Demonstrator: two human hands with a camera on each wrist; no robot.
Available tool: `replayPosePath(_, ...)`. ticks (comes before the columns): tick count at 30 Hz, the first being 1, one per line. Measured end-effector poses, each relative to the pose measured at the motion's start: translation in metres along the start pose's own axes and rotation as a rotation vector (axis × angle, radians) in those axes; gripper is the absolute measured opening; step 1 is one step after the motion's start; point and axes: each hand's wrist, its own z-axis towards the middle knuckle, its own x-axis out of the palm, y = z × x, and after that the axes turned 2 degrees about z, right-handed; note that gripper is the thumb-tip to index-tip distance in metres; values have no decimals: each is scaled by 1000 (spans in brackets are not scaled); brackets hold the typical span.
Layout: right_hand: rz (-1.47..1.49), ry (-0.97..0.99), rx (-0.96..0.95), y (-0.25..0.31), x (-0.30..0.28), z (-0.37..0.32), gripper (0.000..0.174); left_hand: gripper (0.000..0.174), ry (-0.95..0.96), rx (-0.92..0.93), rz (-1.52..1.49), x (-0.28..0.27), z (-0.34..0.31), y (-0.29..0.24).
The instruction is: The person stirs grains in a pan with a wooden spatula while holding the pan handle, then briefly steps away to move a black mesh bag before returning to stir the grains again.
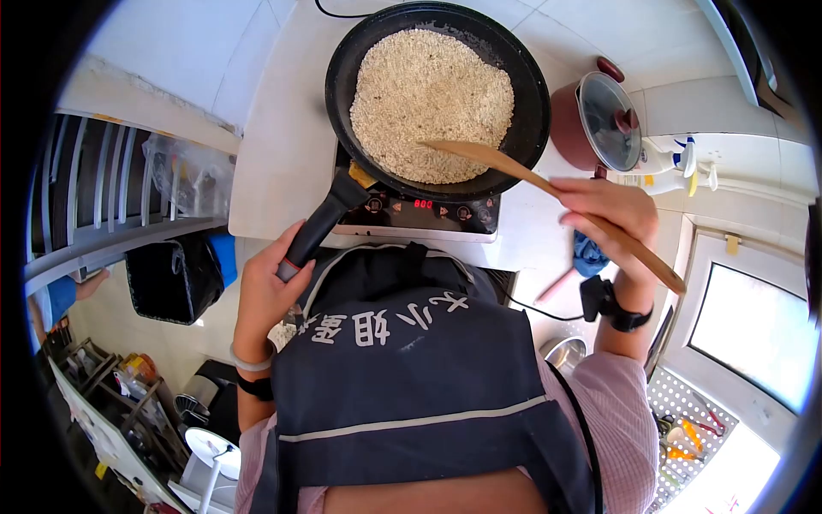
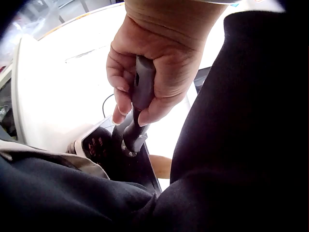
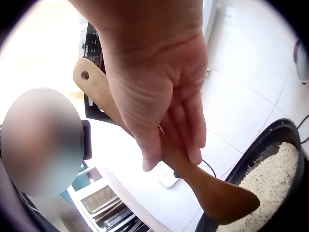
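A black frying pan (image 1: 524, 154) sits on an induction cooktop (image 1: 462, 214) whose display glows red. Pale, coarse grains that look like oats (image 1: 428, 94) cover much of the pan's floor. The left hand (image 1: 272, 278) grips the pan's dark handle (image 1: 321, 218); in the left wrist view the fingers (image 2: 123, 99) wrap around the handle's end. In the right hand (image 1: 612, 214) is a wooden spatula (image 1: 505, 161), pinched between thumb and fingers around its shaft. The spatula's blade (image 3: 227, 200) lies over the grains at the pan's near right, and its holed handle end points back toward the person.
A maroon pot with a glass lid (image 1: 610, 122) stands right of the pan, with spray bottles (image 1: 685, 158) beyond it. A blue cloth (image 1: 589, 254) lies below the right hand. On the floor at left stands a black-lined bin (image 1: 171, 278). A cable (image 1: 539, 308) runs near the counter edge.
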Motion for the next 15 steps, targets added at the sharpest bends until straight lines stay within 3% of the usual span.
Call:
replayPosePath(1,8,23,-42,0,-5,-4,22,53,-10,4,4,0,0,0)
replayPosePath(3,214,76,126,1,1,-15,22,55,7,-22,6,-2,-1,0)
replayPosePath(4,183,130,94,0,7,-11,22,55,14,-25,11,-3,-1,0)
replayPosePath(11,-75,30,-176,-24,76,30,17,55,-7,18,-21,0,-1,3)
replayPosePath(13,-161,-61,-317,-51,86,48,16,55,9,-7,-10,-1,-1,0)
replayPosePath(15,-186,-205,-299,-78,86,67,16,55,22,-32,1,-1,-2,-1)
